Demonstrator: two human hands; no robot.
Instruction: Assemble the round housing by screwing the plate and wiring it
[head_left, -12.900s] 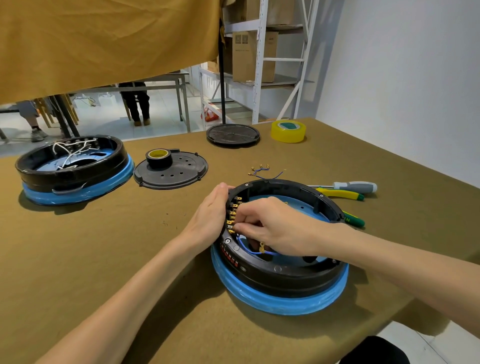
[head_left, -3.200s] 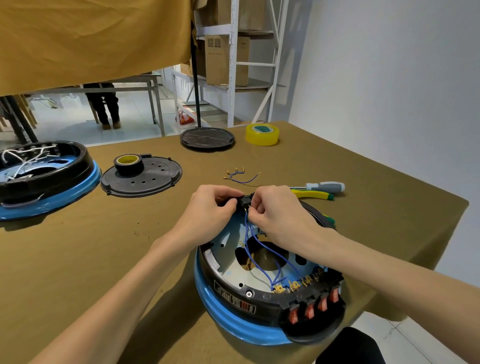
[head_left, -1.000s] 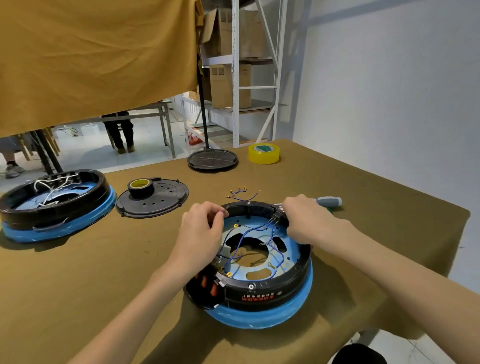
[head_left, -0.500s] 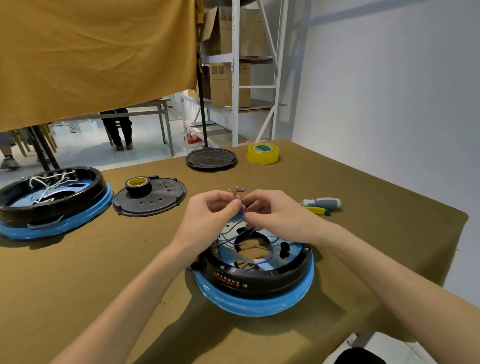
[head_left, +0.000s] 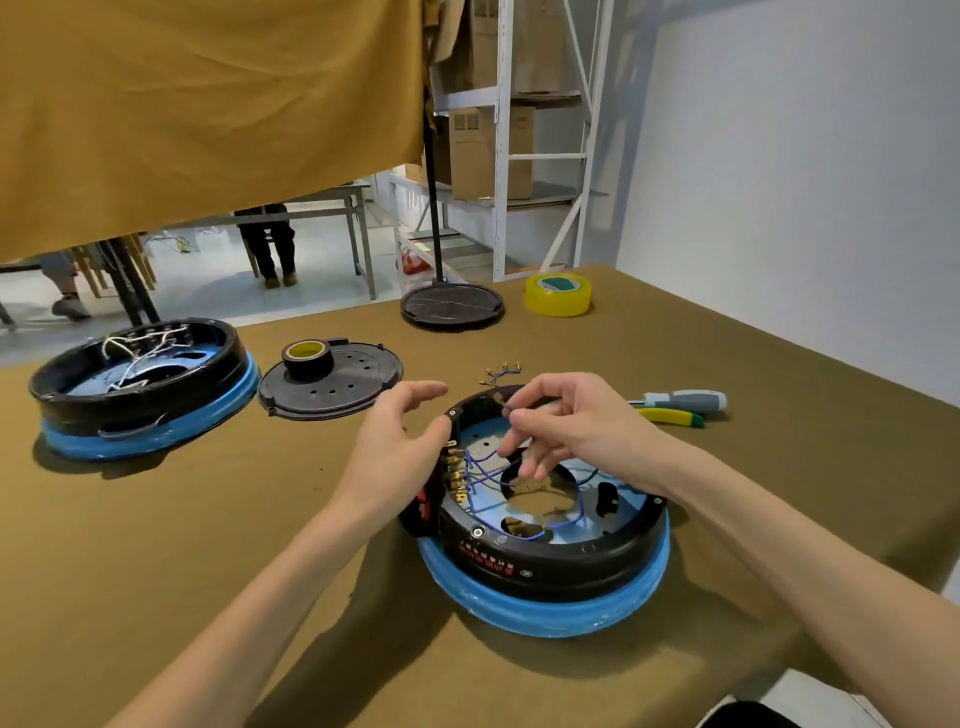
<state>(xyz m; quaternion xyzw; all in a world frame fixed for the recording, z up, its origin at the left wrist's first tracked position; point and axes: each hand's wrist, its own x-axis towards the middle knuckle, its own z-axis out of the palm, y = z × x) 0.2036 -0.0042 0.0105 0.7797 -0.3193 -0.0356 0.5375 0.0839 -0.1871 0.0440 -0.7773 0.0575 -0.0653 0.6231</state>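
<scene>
Since half a second ago the hands have parted: the left hand, fingers spread, touches the round housing's rim, while the right hand pinches a blue wire. A screwdriver and yellow tape roll lie toward the desk's far right edge.

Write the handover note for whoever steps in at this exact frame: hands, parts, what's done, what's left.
Left hand: open, thumb against the rim of the round housing, steadying it.
Right hand: pinches a blue wire above the housing.
Housing sits at the near table edge; several blue wires already run from the brass terminals on its left wall.
Spare wire bundle lies just behind it; screwdriver to the right; perforated plate with black tape roll on it to the left.
Done: part of the wiring. Left: finish wiring; the plate is not yet fitted or screwed.
</scene>
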